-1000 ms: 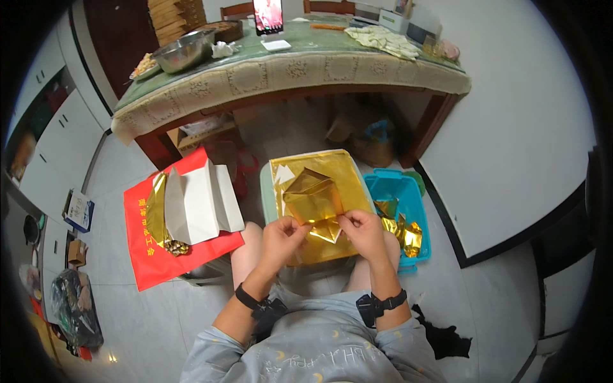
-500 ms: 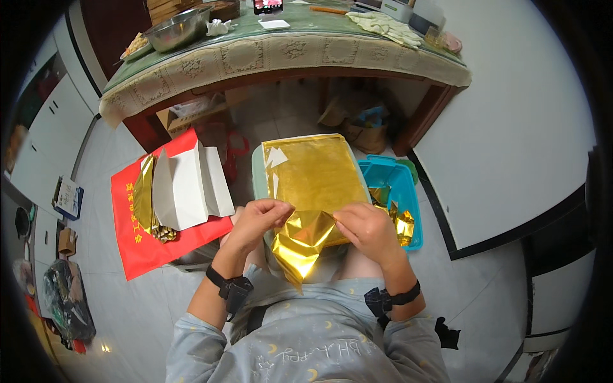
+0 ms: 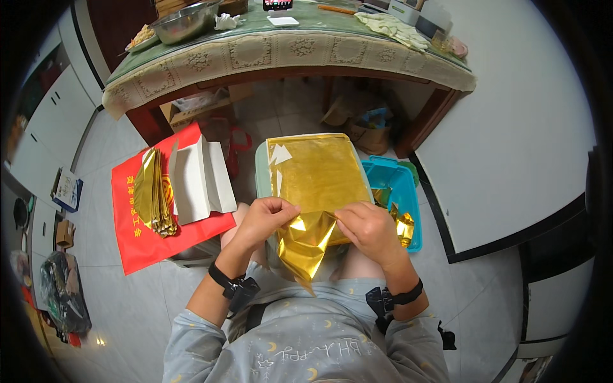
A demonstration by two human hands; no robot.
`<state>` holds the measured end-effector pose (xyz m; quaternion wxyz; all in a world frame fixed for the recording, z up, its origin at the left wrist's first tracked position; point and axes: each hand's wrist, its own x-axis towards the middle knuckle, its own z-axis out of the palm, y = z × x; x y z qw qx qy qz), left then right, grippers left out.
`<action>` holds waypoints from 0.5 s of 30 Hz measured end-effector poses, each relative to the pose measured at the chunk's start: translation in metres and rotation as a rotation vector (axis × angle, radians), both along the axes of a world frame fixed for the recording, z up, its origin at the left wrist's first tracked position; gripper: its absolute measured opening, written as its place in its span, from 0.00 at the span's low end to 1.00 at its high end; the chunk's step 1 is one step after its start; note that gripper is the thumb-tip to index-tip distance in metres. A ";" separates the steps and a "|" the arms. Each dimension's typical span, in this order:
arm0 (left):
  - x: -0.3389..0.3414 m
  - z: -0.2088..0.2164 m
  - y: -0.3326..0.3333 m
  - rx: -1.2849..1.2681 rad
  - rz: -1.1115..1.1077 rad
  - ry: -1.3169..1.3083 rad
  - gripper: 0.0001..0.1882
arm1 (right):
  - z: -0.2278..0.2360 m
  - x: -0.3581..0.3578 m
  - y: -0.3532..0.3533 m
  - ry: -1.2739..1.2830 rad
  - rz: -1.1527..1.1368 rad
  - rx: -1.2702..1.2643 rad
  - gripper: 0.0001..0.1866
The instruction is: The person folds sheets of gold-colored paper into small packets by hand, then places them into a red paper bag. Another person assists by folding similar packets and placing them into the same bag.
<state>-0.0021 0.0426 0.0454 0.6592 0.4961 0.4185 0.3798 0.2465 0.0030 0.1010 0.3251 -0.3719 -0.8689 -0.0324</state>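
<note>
The near side of the table (image 3: 300, 54) is covered by a pale patterned cloth, and a metal bowl (image 3: 185, 27) is set at its far left. In front of it, a pale green stool (image 3: 262, 175) is topped by a flat gold stack (image 3: 319, 175). The stool is flanked on the right by a blue bin (image 3: 415, 198), in which folded gold pieces (image 3: 405, 230) are held. On the left, a red bag (image 3: 128, 246) is overlaid by an open white box (image 3: 201, 182) and a gold bundle (image 3: 155, 198). Sideways reach is bounded by the box and the bin.

The crumpled gold foil (image 3: 303, 246) is pinched by the left hand (image 3: 271, 217) and the right hand (image 3: 367, 226), one at each upper corner, and is hung over the stack's near edge toward the lap. One second ago it was held up over the stack as a folded shape; since then it has been lowered, and the bundle's layers are shown more widely spread.

The stack's far part is left uncovered by the foil. Between stool and table, a strip of tiled floor (image 3: 274, 118) is seen.
</note>
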 end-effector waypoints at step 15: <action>0.008 0.008 -0.004 0.294 0.050 0.283 0.12 | 0.002 0.002 -0.002 -0.033 0.016 0.004 0.07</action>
